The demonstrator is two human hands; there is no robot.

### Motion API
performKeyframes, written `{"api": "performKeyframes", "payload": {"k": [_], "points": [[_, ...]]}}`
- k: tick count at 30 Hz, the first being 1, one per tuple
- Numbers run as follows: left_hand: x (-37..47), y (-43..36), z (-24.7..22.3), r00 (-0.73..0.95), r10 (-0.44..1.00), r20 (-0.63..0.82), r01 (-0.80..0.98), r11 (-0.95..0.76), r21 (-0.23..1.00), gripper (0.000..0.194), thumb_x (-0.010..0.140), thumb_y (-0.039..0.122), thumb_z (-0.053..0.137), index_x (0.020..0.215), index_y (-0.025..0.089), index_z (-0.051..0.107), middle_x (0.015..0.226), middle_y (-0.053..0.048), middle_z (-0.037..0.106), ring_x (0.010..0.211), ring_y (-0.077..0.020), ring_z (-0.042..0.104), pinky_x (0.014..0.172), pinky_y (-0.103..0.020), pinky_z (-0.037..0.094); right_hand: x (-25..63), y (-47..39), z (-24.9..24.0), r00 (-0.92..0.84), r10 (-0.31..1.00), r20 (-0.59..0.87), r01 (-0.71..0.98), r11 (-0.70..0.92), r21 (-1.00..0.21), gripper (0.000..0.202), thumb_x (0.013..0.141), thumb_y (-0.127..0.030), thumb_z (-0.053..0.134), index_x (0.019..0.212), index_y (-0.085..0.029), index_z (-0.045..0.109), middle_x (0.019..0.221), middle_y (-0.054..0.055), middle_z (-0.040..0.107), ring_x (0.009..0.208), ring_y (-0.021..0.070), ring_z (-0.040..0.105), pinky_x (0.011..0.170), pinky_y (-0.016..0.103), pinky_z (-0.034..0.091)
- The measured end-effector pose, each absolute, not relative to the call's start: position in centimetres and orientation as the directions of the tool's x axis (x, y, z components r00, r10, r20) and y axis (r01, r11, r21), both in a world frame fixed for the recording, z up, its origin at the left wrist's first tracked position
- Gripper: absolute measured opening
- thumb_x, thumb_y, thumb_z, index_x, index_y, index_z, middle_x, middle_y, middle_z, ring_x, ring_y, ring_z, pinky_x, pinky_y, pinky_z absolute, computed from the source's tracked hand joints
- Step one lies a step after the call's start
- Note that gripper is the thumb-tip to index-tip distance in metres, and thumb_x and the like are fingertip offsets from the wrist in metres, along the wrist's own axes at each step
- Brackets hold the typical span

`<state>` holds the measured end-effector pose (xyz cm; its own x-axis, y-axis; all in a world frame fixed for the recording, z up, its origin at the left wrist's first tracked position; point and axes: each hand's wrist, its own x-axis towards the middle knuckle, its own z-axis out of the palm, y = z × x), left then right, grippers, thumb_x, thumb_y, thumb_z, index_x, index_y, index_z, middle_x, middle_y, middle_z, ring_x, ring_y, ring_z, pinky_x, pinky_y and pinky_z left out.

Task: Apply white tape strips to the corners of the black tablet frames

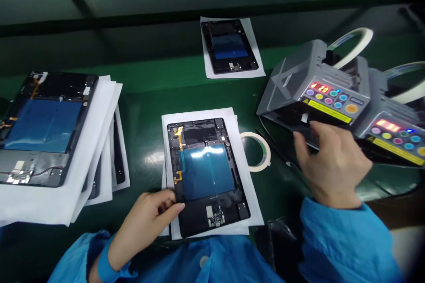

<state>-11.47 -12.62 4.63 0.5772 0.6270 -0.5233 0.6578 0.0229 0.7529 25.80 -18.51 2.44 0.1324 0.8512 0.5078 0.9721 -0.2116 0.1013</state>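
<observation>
One opened tablet (207, 174) lies back-side up on a white sheet (247, 185) at the near middle of the green bench (149, 97), blue battery film and gold flex cable showing. Left hand (149, 221) sits at its lower left edge, fingers curled, fingertips pressing on the frame corner; more a steadying touch than a full grip. Right hand (332, 163) is out at the front of the nearer tape dispenser (315, 90), fingers loosely bent at the outlet slot where a small white tape piece (303, 118) sticks out; can't tell if it has hold of the piece. Tape roll (255, 151) lies flat just right of the sheet, between tablet and dispenser. Second dispenser (395, 135) sits right beside the first, both with lit red displays and coloured buttons. Stack of tablets on sheets (49, 141) at left, well apart. Another tablet on paper (230, 46) at far middle. Blue sleeves on both arms.
</observation>
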Motion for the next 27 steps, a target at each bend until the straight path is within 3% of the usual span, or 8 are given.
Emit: {"api": "performKeyframes", "payload": {"k": [3,6,10,13,18,24,27], "points": [[-12.0,-12.4,4.9,0.609,0.730,-0.310,0.680,-0.280,0.678,0.028,0.097,0.039,0.054,0.078,0.019,0.061,0.060,0.005,0.057,0.052,-0.0101,0.056,0.052,-0.021,0.038,27.3,-17.0,2.3,0.098,0.840,0.534,0.966,-0.209,0.152,0.037,0.094,-0.030,0.055,0.127,-0.016,0.060,0.100,0.016,0.072,0.086,0.0279,0.067,0.057,0.034,0.044],[-12.3,-11.7,5.4,0.650,0.752,-0.107,0.642,-0.468,0.607,0.027,0.099,0.037,0.052,0.084,0.018,0.062,0.062,0.005,0.059,0.051,-0.0100,0.057,0.051,-0.021,0.039,28.3,-16.7,2.1,0.075,0.800,0.595,0.963,-0.213,0.166,0.027,0.089,-0.029,0.061,0.111,-0.015,0.069,0.085,0.014,0.072,0.073,0.0265,0.066,0.049,0.033,0.036],[-11.6,-10.5,6.3,0.746,0.666,0.023,0.557,-0.643,0.526,0.028,0.102,0.033,0.046,0.087,0.016,0.061,0.070,0.001,0.062,0.055,-0.0122,0.059,0.051,-0.024,0.042,28.1,-17.6,2.4,0.018,0.828,0.560,0.984,-0.113,0.136,0.032,0.090,-0.024,0.058,0.121,-0.019,0.066,0.094,0.015,0.072,0.079,0.0297,0.068,0.056,0.037,0.043],[-9.8,-10.0,6.6,0.805,0.590,0.060,0.518,-0.748,0.414,0.027,0.102,0.029,0.044,0.085,0.016,0.060,0.071,0.000,0.062,0.057,-0.0162,0.061,0.051,-0.028,0.046,26.0,-17.5,3.1,-0.022,0.835,0.550,1.000,0.026,0.001,0.028,0.086,-0.016,0.063,0.113,-0.021,0.067,0.090,0.011,0.072,0.076,0.0271,0.068,0.059,0.036,0.048],[-3.9,-8.5,6.1,0.849,0.527,0.044,0.496,-0.822,0.278,0.020,0.095,0.027,0.056,0.078,0.017,0.057,0.068,0.000,0.058,0.055,-0.0190,0.060,0.045,-0.030,0.045,21.9,-14.5,2.9,-0.249,0.902,0.352,0.886,0.359,-0.293,0.020,0.088,-0.016,0.064,0.107,-0.021,0.063,0.097,0.005,0.071,0.084,0.0182,0.069,0.071,0.029,0.055],[3.0,-5.7,4.0,0.806,0.590,0.034,0.576,-0.797,0.183,0.013,0.090,0.025,0.059,0.083,0.014,0.059,0.070,-0.004,0.062,0.061,-0.0221,0.066,0.044,-0.030,0.045,22.3,-11.9,1.1,-0.274,0.894,0.356,0.771,0.425,-0.474,0.016,0.093,-0.019,0.056,0.106,-0.019,0.063,0.097,0.007,0.070,0.087,0.0179,0.068,0.075,0.029,0.057],[4.1,-5.2,3.0,0.793,0.608,0.023,0.593,-0.781,0.195,0.013,0.089,0.027,0.059,0.084,0.015,0.059,0.071,-0.004,0.063,0.063,-0.0214,0.066,0.046,-0.029,0.045,22.7,-11.7,0.6,-0.291,0.877,0.383,0.753,0.457,-0.474,0.018,0.093,-0.020,0.054,0.110,-0.018,0.062,0.098,0.008,0.070,0.088,0.0187,0.068,0.077,0.030,0.056]]}}
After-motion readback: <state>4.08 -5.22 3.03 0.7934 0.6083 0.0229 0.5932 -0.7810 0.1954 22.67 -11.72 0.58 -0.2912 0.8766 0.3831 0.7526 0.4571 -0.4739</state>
